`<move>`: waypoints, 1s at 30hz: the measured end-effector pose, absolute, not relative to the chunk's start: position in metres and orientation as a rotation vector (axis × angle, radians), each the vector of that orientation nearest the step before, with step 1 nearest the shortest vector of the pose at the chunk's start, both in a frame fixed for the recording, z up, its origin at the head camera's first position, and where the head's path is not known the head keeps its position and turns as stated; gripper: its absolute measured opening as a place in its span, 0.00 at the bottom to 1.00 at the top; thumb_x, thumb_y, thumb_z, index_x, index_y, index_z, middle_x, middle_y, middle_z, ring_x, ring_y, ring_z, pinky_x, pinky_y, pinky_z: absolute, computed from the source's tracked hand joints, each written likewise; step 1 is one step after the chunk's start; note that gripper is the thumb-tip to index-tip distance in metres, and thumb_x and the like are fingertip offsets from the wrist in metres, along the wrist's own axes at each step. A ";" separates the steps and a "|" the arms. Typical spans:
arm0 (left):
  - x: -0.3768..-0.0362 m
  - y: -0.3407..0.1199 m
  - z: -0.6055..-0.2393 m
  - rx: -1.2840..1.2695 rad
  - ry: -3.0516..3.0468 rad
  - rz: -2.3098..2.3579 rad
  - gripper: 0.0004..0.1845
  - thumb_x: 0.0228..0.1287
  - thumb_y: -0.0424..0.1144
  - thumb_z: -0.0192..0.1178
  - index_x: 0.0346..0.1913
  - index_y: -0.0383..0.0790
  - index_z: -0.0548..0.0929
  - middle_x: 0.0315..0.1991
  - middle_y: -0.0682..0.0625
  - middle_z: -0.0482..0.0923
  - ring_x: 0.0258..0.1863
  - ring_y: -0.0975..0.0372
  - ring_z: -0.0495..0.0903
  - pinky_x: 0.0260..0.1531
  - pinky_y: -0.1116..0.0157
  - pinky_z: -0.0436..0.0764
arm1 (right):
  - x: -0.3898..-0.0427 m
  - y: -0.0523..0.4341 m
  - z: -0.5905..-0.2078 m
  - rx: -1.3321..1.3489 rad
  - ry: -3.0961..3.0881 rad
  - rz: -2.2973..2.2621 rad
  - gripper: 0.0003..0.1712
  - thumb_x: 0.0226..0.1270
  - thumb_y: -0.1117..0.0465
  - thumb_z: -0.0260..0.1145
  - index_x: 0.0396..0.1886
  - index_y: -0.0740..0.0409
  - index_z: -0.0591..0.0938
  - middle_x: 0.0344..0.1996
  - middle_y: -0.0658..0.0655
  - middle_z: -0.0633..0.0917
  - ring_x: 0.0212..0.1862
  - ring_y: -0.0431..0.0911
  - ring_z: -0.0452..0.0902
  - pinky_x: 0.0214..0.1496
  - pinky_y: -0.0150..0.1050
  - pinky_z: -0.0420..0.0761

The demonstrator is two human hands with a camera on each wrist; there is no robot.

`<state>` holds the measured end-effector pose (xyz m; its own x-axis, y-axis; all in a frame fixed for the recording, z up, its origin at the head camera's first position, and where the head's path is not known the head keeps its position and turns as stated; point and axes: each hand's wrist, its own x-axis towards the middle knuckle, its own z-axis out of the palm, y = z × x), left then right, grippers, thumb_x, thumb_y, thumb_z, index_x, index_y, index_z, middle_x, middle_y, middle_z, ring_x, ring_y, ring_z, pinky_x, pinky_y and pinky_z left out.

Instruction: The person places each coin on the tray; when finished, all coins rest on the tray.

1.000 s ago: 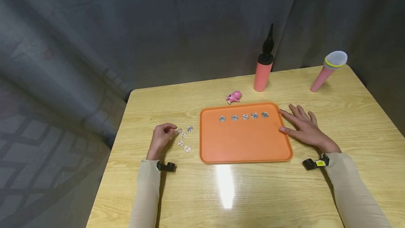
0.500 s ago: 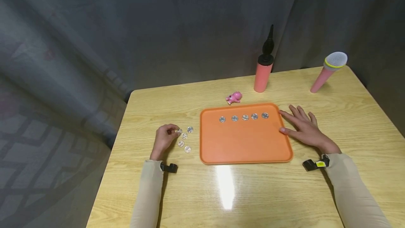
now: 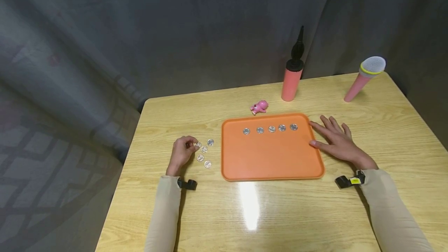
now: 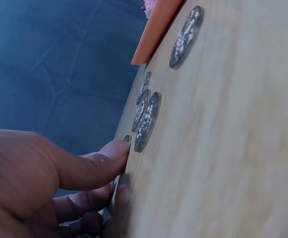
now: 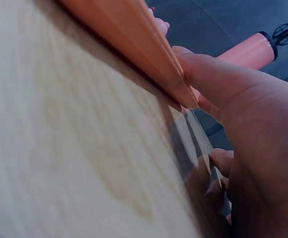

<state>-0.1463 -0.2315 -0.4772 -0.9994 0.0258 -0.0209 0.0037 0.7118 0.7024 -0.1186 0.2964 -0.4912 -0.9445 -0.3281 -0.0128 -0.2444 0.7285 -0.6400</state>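
Left hand [image 3: 180,153] at 1 coin [image 3: 199,144]

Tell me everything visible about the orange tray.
The orange tray is shallow and rectangular, with rounded corners and a raised rim; it looks like plastic. It lies flat on the wood-grained table, bearing five silvery discs in a row near its far edge. The right hand touches its right rim.

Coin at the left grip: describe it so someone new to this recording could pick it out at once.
Start at the orange tray and look just past its left side, where five loose silver coins lie in a small cluster. The wanted coin is in the upper part of that cluster, at the person's left grip. Unlike its four neighbours, it is partly covered by that grip.
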 end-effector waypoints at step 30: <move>-0.144 -0.247 -0.478 -0.132 2.748 1.505 0.03 0.60 0.25 0.65 0.36 0.28 0.86 0.32 0.39 0.85 0.26 0.67 0.76 0.26 0.74 0.74 | -0.119 0.298 -0.493 -0.445 2.807 -1.019 0.43 0.70 0.48 0.64 0.80 0.48 0.58 0.80 0.70 0.44 0.81 0.68 0.27 0.72 0.72 0.24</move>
